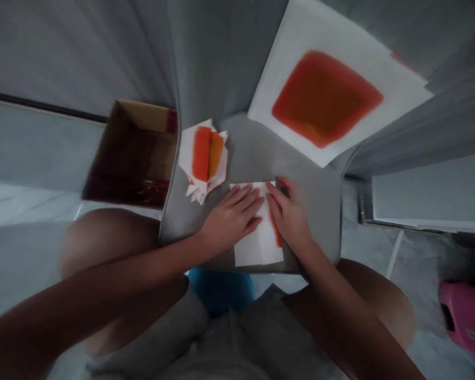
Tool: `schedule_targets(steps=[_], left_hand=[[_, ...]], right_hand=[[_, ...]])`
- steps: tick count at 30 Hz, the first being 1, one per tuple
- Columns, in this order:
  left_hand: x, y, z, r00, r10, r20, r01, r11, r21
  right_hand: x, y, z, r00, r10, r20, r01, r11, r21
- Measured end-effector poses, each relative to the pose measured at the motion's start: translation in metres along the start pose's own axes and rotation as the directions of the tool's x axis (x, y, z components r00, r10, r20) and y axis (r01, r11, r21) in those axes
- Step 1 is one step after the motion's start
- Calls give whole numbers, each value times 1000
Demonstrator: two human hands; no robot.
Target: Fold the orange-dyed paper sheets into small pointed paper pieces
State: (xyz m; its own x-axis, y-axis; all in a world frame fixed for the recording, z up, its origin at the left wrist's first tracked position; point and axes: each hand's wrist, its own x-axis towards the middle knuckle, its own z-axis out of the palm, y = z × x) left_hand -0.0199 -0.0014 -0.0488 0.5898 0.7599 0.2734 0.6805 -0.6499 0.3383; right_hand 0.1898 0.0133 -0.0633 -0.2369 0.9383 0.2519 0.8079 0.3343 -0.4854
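A folded white paper [259,248] with an orange edge lies on the grey seat [245,153] of a chair in front of me. My left hand [231,216] lies flat on the paper's left half, fingers stretched out. My right hand [288,214] presses the paper's right side, fingers together and extended along the fold. Neither hand grips anything.
A pile of folded white-and-orange papers [203,158] sits at the seat's left. A large white sheet with an orange-red square [328,95] leans on the chair back. An open cardboard box [132,153] stands on the floor to the left. A pink object [467,316] lies at lower right.
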Motion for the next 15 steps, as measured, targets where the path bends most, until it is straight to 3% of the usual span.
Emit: schedule_targets(steps=[6, 15], left_hand=[[-5, 2, 4, 999, 34, -31, -32, 997, 66], [-7, 0, 4, 998, 62, -32, -60, 996, 68]], right_hand=[[3, 9, -4, 992, -83, 94, 87, 996, -34], [3, 17, -3, 989, -115, 89, 118, 993, -21]])
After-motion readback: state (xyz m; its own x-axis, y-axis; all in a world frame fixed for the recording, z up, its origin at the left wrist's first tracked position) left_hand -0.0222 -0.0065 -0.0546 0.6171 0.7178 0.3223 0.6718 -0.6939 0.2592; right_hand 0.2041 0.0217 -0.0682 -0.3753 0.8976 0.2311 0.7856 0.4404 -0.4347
